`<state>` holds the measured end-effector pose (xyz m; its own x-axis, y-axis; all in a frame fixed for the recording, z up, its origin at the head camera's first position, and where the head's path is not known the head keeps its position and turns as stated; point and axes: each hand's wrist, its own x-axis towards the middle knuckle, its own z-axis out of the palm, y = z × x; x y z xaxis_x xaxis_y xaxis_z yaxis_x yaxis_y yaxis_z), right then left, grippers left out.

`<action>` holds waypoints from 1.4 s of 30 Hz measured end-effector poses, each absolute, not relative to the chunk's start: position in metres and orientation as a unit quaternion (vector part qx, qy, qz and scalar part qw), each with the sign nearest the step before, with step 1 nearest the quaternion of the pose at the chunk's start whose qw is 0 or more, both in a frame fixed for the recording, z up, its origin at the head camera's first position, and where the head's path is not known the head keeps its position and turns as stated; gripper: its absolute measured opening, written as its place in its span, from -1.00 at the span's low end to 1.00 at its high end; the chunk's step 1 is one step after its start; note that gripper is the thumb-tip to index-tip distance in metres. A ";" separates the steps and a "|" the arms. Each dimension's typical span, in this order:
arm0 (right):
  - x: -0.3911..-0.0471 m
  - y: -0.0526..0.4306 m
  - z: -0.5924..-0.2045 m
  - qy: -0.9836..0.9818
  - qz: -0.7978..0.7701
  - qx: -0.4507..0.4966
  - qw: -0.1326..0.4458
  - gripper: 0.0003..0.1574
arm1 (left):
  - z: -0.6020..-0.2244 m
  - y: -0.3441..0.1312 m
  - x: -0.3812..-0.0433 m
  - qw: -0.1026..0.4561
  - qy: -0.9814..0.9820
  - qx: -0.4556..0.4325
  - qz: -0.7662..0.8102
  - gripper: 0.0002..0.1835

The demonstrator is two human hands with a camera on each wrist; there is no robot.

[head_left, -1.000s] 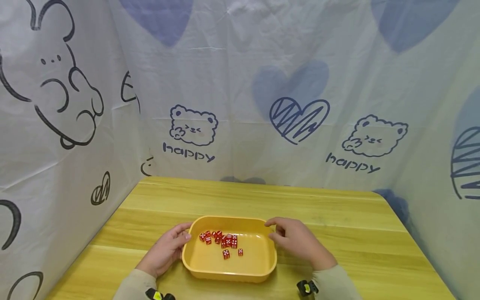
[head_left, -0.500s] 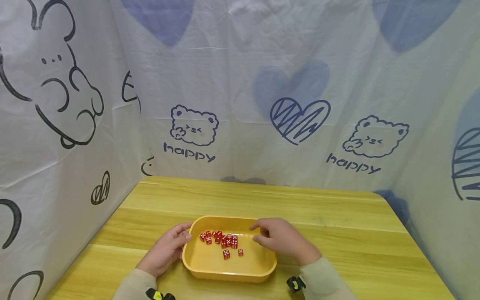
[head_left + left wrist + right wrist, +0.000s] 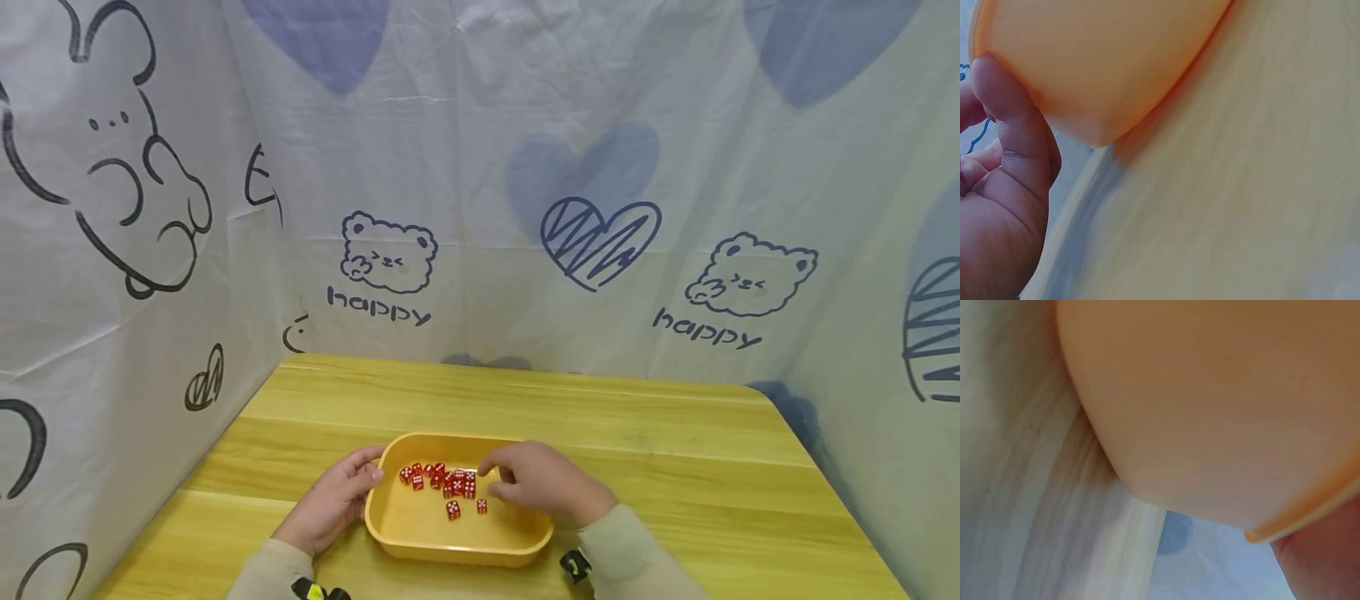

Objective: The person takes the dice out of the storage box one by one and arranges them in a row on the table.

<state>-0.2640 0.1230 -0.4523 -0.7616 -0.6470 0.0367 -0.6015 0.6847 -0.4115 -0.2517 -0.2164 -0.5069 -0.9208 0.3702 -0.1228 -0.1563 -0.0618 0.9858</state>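
Observation:
Several red dice with white pips [image 3: 458,483] lie in a yellow plastic tray [image 3: 457,551], mostly bunched toward its back left. Two dice sit apart in front of the bunch, one of them a lone die [image 3: 482,506] on the right. My left hand [image 3: 330,502] holds the tray's left end, its thumb [image 3: 1007,94] against the wall at the rim in the left wrist view. Over the tray's right half, my right hand [image 3: 546,482] reaches in with index finger and thumb apart beside the dice, nothing between them. The tray wall hides most of it in the right wrist view.
The tray stands on a yellow wood-grain table [image 3: 637,442]. A white cloth [image 3: 487,167] printed with hearts and bears hangs behind it and along both sides. Each wrist bears a black strap, such as the right wrist strap [image 3: 575,566].
My right hand has moved left from the tray's right rim to above its inside, close to the dice. My left hand, the tray and the dice have stayed in place.

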 end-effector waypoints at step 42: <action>-0.266 0.103 -0.466 0.922 -0.089 -0.365 0.091 -0.88 | -0.505 -0.215 -0.249 0.181 0.666 0.077 0.720 -0.38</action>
